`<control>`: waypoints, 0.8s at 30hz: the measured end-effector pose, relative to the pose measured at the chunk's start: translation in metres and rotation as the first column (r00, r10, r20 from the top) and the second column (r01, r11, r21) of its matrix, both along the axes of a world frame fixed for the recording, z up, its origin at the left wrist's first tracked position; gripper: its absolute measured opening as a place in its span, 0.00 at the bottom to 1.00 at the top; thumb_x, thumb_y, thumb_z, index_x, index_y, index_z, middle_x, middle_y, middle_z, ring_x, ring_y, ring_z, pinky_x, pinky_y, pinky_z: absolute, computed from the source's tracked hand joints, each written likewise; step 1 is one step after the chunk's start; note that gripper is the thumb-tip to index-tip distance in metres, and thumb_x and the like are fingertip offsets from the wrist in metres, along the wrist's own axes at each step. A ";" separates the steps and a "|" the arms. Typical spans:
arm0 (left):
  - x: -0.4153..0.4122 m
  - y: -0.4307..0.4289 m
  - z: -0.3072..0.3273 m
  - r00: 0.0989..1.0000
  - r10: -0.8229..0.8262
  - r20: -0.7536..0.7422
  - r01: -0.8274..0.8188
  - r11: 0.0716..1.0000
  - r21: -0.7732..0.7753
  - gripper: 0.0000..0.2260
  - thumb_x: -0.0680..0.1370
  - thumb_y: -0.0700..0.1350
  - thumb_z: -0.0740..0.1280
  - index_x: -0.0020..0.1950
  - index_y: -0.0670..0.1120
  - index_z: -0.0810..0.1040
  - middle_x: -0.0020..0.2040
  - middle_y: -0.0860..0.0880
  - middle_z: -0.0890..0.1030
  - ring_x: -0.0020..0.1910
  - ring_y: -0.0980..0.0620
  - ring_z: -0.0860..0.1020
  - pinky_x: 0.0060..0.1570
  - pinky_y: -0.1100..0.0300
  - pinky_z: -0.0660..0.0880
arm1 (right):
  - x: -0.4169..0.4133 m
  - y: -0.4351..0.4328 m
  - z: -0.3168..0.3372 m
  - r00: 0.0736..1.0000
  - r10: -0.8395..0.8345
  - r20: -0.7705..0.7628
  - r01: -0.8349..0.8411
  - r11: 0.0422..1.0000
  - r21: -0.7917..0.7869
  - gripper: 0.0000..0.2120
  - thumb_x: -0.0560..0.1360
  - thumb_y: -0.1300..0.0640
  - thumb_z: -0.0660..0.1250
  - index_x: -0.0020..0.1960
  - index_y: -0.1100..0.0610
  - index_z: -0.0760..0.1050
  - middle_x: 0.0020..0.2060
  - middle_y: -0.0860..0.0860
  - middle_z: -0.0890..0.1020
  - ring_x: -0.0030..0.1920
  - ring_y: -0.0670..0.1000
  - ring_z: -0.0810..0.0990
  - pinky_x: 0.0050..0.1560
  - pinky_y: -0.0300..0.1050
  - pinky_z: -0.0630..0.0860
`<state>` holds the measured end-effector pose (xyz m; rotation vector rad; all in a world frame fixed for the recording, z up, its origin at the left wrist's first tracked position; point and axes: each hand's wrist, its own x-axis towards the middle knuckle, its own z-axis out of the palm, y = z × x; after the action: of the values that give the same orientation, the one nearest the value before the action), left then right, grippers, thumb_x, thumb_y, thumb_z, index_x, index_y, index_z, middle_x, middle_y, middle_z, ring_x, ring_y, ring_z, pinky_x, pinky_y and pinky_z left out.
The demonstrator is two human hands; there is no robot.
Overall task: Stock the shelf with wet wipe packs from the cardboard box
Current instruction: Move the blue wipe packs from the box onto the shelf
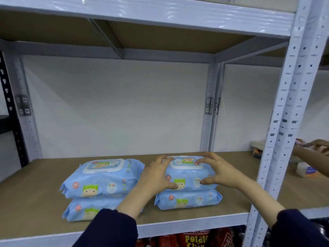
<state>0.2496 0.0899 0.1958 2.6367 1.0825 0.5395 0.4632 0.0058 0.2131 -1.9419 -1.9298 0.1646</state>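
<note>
Two dark navy sleeves [114, 229] reach over the white front rail [178, 227] of the brown board shelf [35, 189], left of the white perforated steel upright [284, 122]. The left hand [156, 177] and right hand [220, 172] are apart, clamped on the two ends of the top pale-blue soft plastic wet wipe pack [188, 175]. Their fingers curl over its white lid and their thumbs press its front face, which is printed with a green-hatted cartoon child. It sits on a matching lower pack [188, 199] just left of the upright. Farther left, across a narrow gap, stands a second stack of two packs [105, 179]. All lie flat, lids up, long axes running along the rail. Bare board opens to the left and behind, up to the white back wall [115, 104]. Right of the upright, another person's hand [318, 145] reaches among goods.
</note>
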 end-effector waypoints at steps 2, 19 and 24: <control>0.003 -0.003 -0.016 0.998 0.061 0.009 -0.061 0.998 0.033 0.39 0.70 0.54 0.71 0.75 0.54 0.53 0.76 0.52 0.52 0.74 0.50 0.57 0.70 0.56 0.60 | -0.001 -0.001 -0.017 0.998 -0.042 -0.043 0.043 0.999 0.012 0.33 0.67 0.52 0.75 0.68 0.42 0.65 0.71 0.48 0.57 0.71 0.50 0.60 0.68 0.40 0.62; 0.021 -0.005 -0.074 0.979 0.064 0.192 -0.080 0.994 0.073 0.43 0.70 0.48 0.64 0.64 0.62 0.29 0.73 0.54 0.39 0.73 0.51 0.46 0.71 0.63 0.58 | -0.015 0.001 -0.083 0.984 -0.050 -0.170 0.080 0.982 0.171 0.48 0.53 0.35 0.63 0.56 0.21 0.28 0.62 0.27 0.39 0.65 0.39 0.45 0.68 0.41 0.56; 0.025 -0.009 -0.080 0.955 0.069 0.289 -0.093 0.993 0.071 0.45 0.64 0.46 0.66 0.68 0.68 0.37 0.72 0.59 0.46 0.70 0.46 0.58 0.63 0.59 0.66 | -0.015 0.002 -0.090 0.981 -0.045 -0.190 0.083 0.977 0.196 0.50 0.58 0.43 0.69 0.56 0.20 0.30 0.61 0.27 0.38 0.65 0.39 0.44 0.69 0.41 0.55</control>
<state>0.2742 0.0807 0.1156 2.4877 1.0996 0.9705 0.4479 0.0082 0.1233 -1.7853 -1.6923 0.1191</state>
